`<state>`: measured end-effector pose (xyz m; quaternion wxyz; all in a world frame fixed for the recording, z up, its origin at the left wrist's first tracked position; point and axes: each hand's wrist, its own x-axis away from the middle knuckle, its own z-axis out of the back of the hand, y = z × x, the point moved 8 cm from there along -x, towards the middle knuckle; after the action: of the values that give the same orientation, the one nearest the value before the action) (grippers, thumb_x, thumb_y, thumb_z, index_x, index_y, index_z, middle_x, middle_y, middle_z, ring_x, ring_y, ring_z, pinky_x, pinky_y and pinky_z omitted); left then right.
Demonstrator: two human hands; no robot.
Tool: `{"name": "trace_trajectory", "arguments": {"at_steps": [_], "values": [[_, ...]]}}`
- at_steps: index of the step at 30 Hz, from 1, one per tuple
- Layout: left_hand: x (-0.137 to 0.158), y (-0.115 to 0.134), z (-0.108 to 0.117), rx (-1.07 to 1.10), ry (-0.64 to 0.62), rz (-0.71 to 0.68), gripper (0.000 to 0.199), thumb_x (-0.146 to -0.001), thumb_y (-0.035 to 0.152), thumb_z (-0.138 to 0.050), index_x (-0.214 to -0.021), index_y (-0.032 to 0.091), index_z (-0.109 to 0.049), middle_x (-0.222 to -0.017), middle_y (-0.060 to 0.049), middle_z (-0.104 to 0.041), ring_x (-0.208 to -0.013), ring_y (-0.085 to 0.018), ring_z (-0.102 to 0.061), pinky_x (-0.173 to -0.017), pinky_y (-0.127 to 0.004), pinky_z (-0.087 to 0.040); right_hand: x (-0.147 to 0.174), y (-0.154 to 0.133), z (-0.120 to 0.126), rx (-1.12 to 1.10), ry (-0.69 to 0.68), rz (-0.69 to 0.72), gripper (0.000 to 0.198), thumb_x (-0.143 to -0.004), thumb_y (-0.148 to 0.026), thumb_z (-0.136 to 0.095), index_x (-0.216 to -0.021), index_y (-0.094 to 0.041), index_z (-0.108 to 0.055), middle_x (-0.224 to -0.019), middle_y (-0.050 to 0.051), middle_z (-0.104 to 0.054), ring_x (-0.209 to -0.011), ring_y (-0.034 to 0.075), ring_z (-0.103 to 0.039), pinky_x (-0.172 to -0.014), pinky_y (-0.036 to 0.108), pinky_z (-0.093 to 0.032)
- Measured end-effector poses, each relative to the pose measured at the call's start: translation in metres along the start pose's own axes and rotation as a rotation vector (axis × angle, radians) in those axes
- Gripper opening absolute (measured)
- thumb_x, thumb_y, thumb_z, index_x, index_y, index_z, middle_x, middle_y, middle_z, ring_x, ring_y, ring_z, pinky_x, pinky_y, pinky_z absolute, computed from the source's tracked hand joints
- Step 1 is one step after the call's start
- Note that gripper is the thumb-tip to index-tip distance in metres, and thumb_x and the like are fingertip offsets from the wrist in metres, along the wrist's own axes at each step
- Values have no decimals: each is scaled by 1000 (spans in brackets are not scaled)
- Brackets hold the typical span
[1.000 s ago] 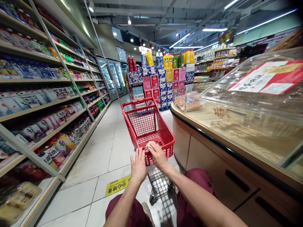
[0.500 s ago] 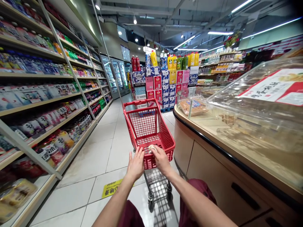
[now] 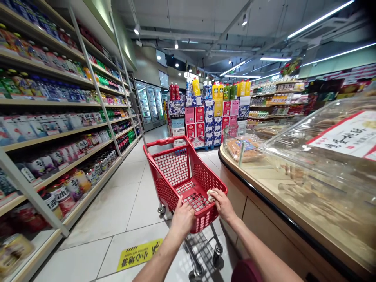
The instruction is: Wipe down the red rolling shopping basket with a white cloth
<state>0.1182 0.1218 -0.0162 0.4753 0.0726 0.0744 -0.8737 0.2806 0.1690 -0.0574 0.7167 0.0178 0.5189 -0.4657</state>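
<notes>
A small red shopping cart stands in front of me, its front end towards me and its basket holding nothing that I can see. My left hand is closed around the near rim, thumb up. At the near right corner of the basket, my right hand pinches a crumpled off-white cloth against the inside of the rim. Whether it is fabric or paper I cannot tell. Parts of the left fingers are hidden behind the hand.
Shelves of bottled and canned drinks line the left side. A curved counter with clear covers stands close on the right. Stacked drink cartons rise ahead. A yellow wet-floor sticker lies on the tiles.
The cart has turned, its near end swinging right and closer to the counter. My left hand has gone from spread fingers to a grip on the rim. My right hand has moved right with the cloth.
</notes>
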Motion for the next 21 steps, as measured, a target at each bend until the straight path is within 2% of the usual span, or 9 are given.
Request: {"name": "trace_trajectory", "arguments": {"at_steps": [4, 7, 9, 11, 14, 17, 21], "values": [[-15, 34, -5, 36, 62, -18, 17, -81, 27, -47, -77, 20, -63, -79, -2, -66, -86, -16, -57, -107, -43, -21, -2, 12, 13, -40, -15, -101, 40, -73, -10, -37, -97, -21, -67, -109, 7, -60, -103, 19, -56, -90, 37, -47], [-20, 46, -3, 84, 62, -89, 19, -80, 34, -50, -84, 20, -62, -85, -2, -66, -90, -17, -57, -105, -44, -24, 8, 6, 21, -108, -68, -137, 40, -75, -12, -38, -103, -22, -65, -114, 6, -58, -107, 17, -54, -95, 35, -44], [-18, 33, 6, 102, 69, -119, 30, -78, 42, -51, -98, 21, -58, -99, -4, -65, -98, -19, -54, -104, -46, -23, 12, 2, 28, -150, -87, -149, 39, -76, -14, -39, -105, -23, -64, -116, 6, -57, -109, 17, -53, -96, 35, -43], [-14, -2, 19, 55, 129, 11, 40, -77, 47, -50, -106, 19, -55, -112, -9, -60, -108, -23, -49, -102, -50, -23, 14, 2, 36, -176, -77, -175, 37, -77, -16, -40, -104, -22, -65, -116, 6, -57, -108, 18, -53, -95, 36, -43], [-7, -35, 25, -37, 73, 50, 25, -83, 38, -45, -91, 18, -58, -95, -6, -64, -97, -20, -54, -98, -43, -30, 15, 2, 49, -189, -19, -237, 36, -76, -17, -40, -101, -21, -66, -113, 7, -59, -106, 19, -55, -95, 38, -43], [-2, -33, 24, -85, 40, 67, 23, -82, 35, -46, -81, 17, -58, -82, -6, -65, -87, -19, -57, -88, -36, -38, 26, -15, 54, -192, 29, -283, 38, -76, -15, -38, -103, -20, -66, -111, 7, -60, -104, 18, -56, -94, 37, -44], [-3, -6, 25, -83, 79, 143, 25, -82, 35, -46, -82, 14, -59, -83, -10, -65, -87, -23, -58, -83, -37, -40, 46, -54, 50, -145, 79, -266, 42, -78, -13, -36, -110, -23, -61, -116, 6, -58, -108, 17, -53, -96, 36, -42]]}}
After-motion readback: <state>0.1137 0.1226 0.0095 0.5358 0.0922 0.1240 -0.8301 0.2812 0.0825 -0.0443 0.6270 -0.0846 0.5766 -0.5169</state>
